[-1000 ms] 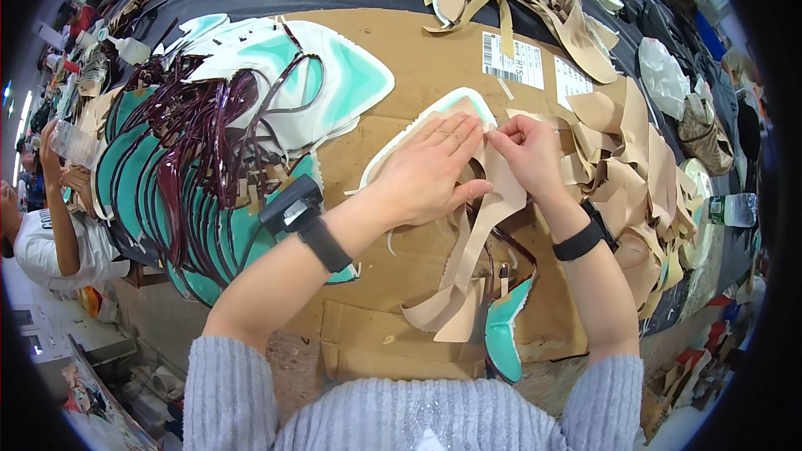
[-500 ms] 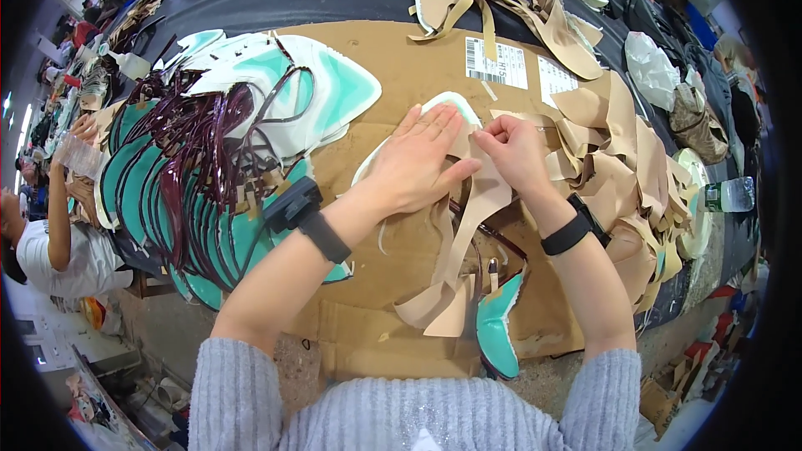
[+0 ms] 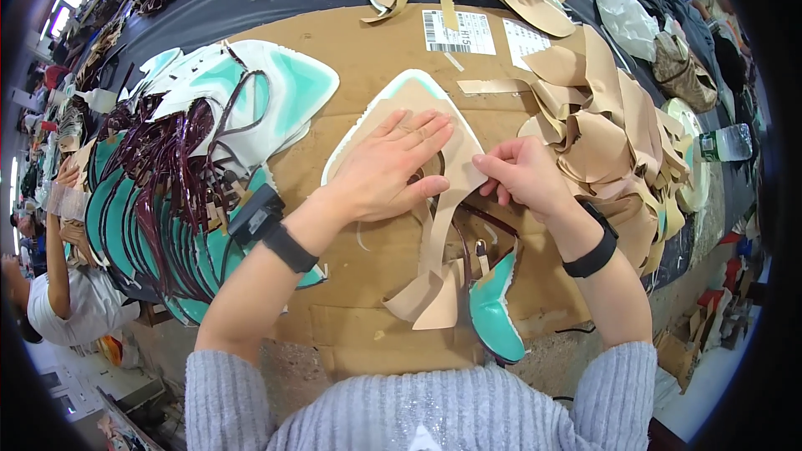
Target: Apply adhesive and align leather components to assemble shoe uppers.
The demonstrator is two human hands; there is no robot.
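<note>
A pointed white shoe-sole-shaped pad (image 3: pixel 336 157) with a teal-edged tip lies before me, mostly covered by a thin beige leather-like sheet (image 3: pixel 458 150). My left hand (image 3: pixel 380 169) lies flat across the sheet, fingers stretched toward the right. At the pad's right edge, my right hand (image 3: pixel 525 171) pinches the sheet's rim between thumb and forefinger; its other fingers curl in. The sheet's long tail (image 3: pixel 439 242) runs toward me and ends in folded flaps. Beside it lies a teal shoe piece (image 3: pixel 493 305) with a dark strap and small buckle end.
Brown cardboard (image 3: pixel 351 309) covers the table. Teal soles with glossy maroon straps (image 3: pixel 142 217) and white-teal pads (image 3: pixel 284 88) are stacked left. Beige sheets (image 3: pixel 593 146) are heaped right, near a plastic bottle (image 3: pixel 725 144). Another person's arm (image 3: pixel 57 263) shows far left.
The view has shifted. My right hand has moved down along the pad's right edge, still pinching the sheet. My left hand has slid slightly toward me, showing more of the pad's tip.
</note>
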